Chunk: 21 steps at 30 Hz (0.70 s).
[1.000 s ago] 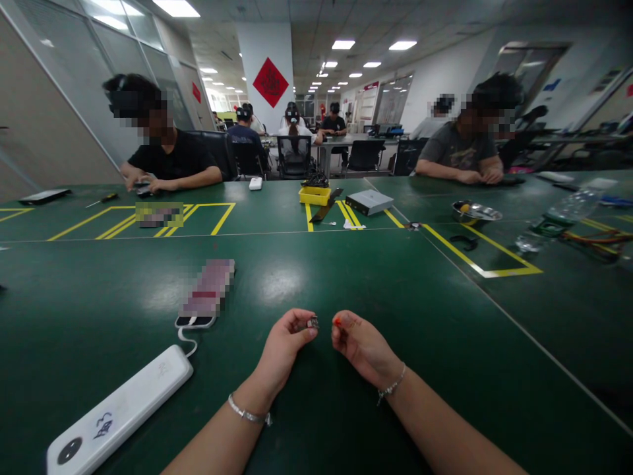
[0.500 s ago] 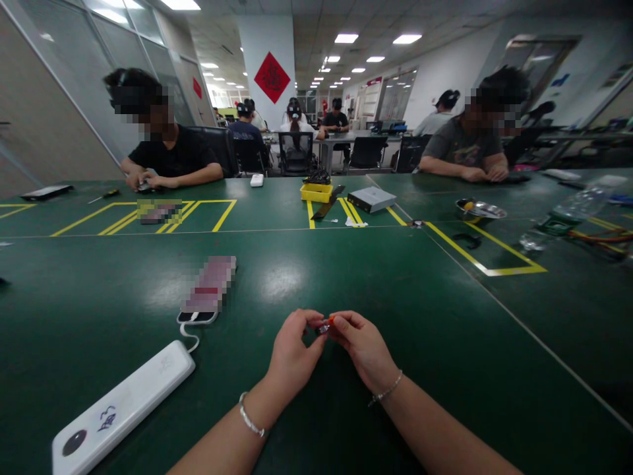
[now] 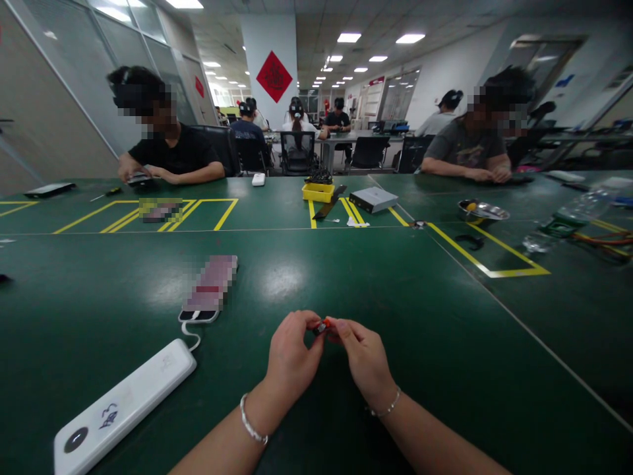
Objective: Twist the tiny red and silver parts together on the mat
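In the head view, the hands are together, whereas one second ago a gap separated them. The left hand (image 3: 294, 353) pinches one small metal piece (image 3: 320, 328) between thumb and fingers; the right hand (image 3: 366, 356) has its fingertips closed on one orange piece (image 3: 327, 323). The two pieces, apart a second ago, now meet between the fingertips, above the desk (image 3: 445, 330); whether they are joined is too small to tell. Each wrist wears one bracelet: a left bracelet (image 3: 251, 422) and a right bracelet (image 3: 394, 404).

To the left of the left hand lie one white power bank (image 3: 126, 409) and, a little farther forward, one phone (image 3: 210, 290), linked by one white cable (image 3: 192, 338). Straight beyond the hands stands one yellow tray (image 3: 316, 196), with one grey box (image 3: 373, 200) just right of it. Beyond the right hand and to its right are one metal bowl (image 3: 494, 212) and one plastic bottle (image 3: 576, 216), lying tilted. Two people sit across the desk, one forward-left of the hands, one forward-right.
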Each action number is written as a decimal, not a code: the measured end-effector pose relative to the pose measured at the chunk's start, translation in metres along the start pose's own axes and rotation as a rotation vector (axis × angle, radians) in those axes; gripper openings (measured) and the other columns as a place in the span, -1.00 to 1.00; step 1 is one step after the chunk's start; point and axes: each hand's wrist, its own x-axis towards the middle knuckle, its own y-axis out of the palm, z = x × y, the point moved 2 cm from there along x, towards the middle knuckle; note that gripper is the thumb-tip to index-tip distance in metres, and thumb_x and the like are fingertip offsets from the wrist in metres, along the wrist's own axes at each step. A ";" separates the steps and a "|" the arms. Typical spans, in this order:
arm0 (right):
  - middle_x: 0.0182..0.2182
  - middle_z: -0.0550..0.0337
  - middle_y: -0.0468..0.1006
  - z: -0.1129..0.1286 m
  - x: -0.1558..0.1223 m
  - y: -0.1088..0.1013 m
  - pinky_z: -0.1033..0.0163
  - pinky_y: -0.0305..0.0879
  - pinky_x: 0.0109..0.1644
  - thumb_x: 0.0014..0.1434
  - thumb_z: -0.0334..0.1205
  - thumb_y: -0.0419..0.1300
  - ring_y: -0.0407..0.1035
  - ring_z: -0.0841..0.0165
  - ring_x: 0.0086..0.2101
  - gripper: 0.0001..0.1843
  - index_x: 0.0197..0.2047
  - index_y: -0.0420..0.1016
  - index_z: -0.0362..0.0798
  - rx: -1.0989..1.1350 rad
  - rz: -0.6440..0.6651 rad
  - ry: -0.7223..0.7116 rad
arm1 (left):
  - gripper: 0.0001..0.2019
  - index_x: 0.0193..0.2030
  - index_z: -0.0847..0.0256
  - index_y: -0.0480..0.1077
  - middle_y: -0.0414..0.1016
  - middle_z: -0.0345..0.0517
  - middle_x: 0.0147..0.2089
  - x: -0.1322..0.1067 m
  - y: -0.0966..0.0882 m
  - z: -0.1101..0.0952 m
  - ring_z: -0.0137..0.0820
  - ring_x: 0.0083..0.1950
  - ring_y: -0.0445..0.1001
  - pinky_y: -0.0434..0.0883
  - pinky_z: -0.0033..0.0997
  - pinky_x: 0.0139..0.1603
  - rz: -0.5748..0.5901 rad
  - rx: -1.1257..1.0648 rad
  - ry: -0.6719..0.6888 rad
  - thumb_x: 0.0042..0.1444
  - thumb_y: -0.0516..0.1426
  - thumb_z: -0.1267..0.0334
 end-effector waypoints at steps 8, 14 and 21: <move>-0.42 0.17 0.51 0.009 -0.006 -0.001 0.28 0.24 -0.31 0.13 -0.06 0.00 0.36 0.34 -0.37 -0.68 -0.27 0.52 -0.01 -0.301 -0.011 -0.160 | -0.87 -0.34 0.15 0.35 0.41 -0.19 -0.39 0.001 -0.002 -0.001 -0.39 -0.34 0.38 0.28 -0.40 -0.27 0.047 0.015 -0.031 -0.09 0.13 0.37; -0.36 0.17 0.51 0.012 -0.008 0.002 0.26 0.21 -0.24 0.13 -0.12 0.00 0.36 0.33 -0.34 -0.72 -0.25 0.51 0.04 -0.386 0.027 -0.247 | -0.89 -0.36 0.13 0.37 0.41 -0.20 -0.43 0.003 -0.002 0.001 -0.39 -0.37 0.37 0.26 -0.39 -0.29 0.051 -0.018 -0.075 -0.10 0.14 0.35; -0.36 0.16 0.51 0.004 -0.004 0.000 0.24 0.26 -0.25 0.11 -0.07 0.03 0.36 0.30 -0.32 -0.68 -0.19 0.50 0.01 -0.222 0.073 -0.113 | -0.88 -0.37 0.13 0.37 0.41 -0.20 -0.43 0.003 -0.004 0.003 -0.38 -0.37 0.37 0.26 -0.40 -0.29 0.040 -0.014 -0.048 -0.12 0.15 0.37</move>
